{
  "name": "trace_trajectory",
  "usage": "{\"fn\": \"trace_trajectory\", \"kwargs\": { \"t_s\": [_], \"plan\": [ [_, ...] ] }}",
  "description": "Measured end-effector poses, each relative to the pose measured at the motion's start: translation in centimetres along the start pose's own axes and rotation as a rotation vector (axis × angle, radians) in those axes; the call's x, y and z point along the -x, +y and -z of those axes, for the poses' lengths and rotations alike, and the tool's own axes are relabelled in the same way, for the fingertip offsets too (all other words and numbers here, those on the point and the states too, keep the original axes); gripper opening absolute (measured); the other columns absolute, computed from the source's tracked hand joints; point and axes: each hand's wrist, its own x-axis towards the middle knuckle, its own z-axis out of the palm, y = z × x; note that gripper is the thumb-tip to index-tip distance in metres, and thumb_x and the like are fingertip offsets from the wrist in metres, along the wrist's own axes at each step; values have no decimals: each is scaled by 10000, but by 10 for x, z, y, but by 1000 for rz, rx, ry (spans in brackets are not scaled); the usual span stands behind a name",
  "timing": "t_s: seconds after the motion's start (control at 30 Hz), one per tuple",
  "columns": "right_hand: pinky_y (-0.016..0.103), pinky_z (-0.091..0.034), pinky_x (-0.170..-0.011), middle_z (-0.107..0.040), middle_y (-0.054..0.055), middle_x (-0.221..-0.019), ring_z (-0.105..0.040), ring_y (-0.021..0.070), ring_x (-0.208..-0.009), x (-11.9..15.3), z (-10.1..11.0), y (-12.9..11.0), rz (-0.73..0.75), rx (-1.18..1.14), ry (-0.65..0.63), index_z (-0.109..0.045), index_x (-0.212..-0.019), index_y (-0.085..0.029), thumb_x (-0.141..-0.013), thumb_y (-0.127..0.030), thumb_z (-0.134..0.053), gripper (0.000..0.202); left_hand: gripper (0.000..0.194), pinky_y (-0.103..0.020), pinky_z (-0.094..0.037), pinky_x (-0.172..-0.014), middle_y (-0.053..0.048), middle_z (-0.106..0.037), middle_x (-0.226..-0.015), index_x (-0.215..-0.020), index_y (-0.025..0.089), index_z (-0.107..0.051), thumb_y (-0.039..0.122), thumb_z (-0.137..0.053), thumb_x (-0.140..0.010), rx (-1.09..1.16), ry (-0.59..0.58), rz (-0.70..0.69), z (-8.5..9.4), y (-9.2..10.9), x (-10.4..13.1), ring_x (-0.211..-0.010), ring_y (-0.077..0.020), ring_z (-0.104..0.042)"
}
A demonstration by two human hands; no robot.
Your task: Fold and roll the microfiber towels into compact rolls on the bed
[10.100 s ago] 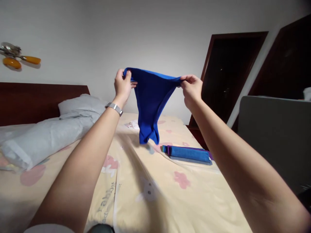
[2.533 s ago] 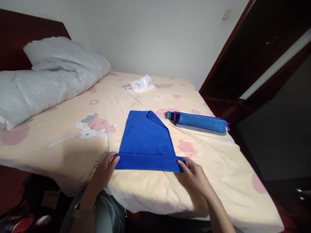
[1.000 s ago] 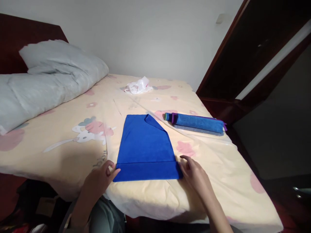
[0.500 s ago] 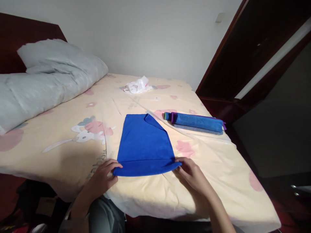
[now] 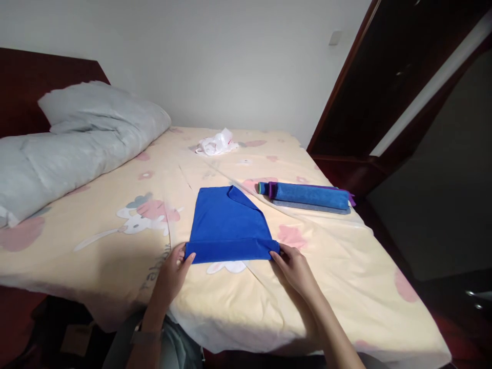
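Observation:
A blue cloth (image 5: 230, 218) lies on the bed, its near edge folded over into a flat band and its far right corner turned inward. My left hand (image 5: 177, 269) pinches the left end of that band between thumb and fingers. At the other end, my right hand (image 5: 290, 264) grips the band, thumb on top. To the right of the cloth rest several rolled cloths (image 5: 311, 196) in blue, purple and grey, side by side and partly hiding one another.
A crumpled white plastic bag (image 5: 218, 143) sits toward the back of the bed (image 5: 346, 287). The grey quilt (image 5: 96, 128) is bunched at the left by the dark headboard (image 5: 49, 82). A dark wooden cabinet (image 5: 357, 113) stands beyond the bed on the right.
The near edge of the cloth has been folded further away from me, making a straighter band. Both hands moved slightly forward with it, and the view tilted up a little.

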Motion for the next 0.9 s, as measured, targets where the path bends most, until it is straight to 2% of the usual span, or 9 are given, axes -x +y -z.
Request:
{"fn": "trace_trajectory", "kwargs": {
  "t_s": [0.13, 0.2, 0.27, 0.4, 0.53, 0.63, 0.77, 0.83, 0.9],
  "plan": [
    [300, -447, -736, -725, 69, -891, -657, 252, -853, 4, 7, -5, 36, 37, -56, -694, -949, -196, -979, -440, -378, 400, 486, -270, -485, -664, 44, -578, -661, -1200, 225, -572, 545, -538, -836, -39, 41, 34, 8, -4, 5, -624, -161, -605],
    [296, -437, -687, -722, 64, -824, -663, 251, -787, 7, 9, -6, 17, 112, -122, -698, -875, -211, -988, -447, -352, 434, 434, -258, -457, -638, 62, -546, -612, -1147, 247, -592, 527, -571, -817, -117, -9, 52, 15, -6, 9, -601, -158, -595],
    [300, -432, -669, -721, 70, -810, -663, 255, -765, 9, 9, -4, -9, 207, -150, -709, -883, -216, -987, -439, -351, 434, 347, -258, -433, -640, 43, -588, -640, -1059, 256, -618, 505, -575, -821, -211, -65, 64, 20, -7, 12, -644, -172, -622],
    [330, -444, -791, -713, 101, -947, -648, 274, -922, 11, 3, -1, -10, 357, -36, -688, -1129, -210, -985, -415, -379, 398, 296, -263, -370, -619, -18, -672, -737, -873, 241, -625, 499, -482, -899, -377, -95, 94, 22, 1, 17, -720, -211, -646],
    [322, -440, -760, -683, 106, -870, -636, 246, -823, 12, -11, -7, 27, 464, -25, -708, -1047, -208, -1021, -385, -302, 443, 413, -267, -311, -579, -50, -664, -699, -709, 218, -572, 509, -394, -941, -503, -109, 103, 16, 13, 18, -678, -221, -627],
    [321, -429, -758, -673, 111, -882, -624, 242, -819, 13, -22, -12, 46, 561, 3, -687, -1093, -199, -1024, -351, -326, 398, 429, -270, -310, -585, -51, -637, -674, -663, 216, -526, 505, -381, -946, -532, -111, 78, 13, 15, 17, -680, -220, -615],
    [333, -428, -826, -689, 117, -960, -627, 250, -895, 15, -25, -13, 23, 492, 41, -693, -1066, -182, -1024, -302, -304, 410, 406, -261, -334, -591, -26, -601, -658, -644, 221, -476, 514, -421, -919, -462, -72, 60, 10, 12, 15, -640, -193, -583],
    [337, -429, -860, -702, 117, -1024, -630, 259, -950, 15, -23, -16, -3, 383, 66, -703, -1023, -182, -1025, -329, -290, 438, 386, -260, -345, -588, -16, -595, -647, -670, 227, -492, 531, -440, -901, -405, -26, 97, 9, 12, 15, -638, -195, -586],
    [340, -442, -855, -713, 107, -1051, -640, 267, -974, 16, -21, -19, -57, 277, 70, -694, -1077, -198, -1025, -387, -279, 459, 336, -260, -363, -592, -10, -614, -665, -739, 232, -521, 536, -478, -876, -331, 26, 143, 6, 13, 14, -664, -206, -613]
  ]
}}
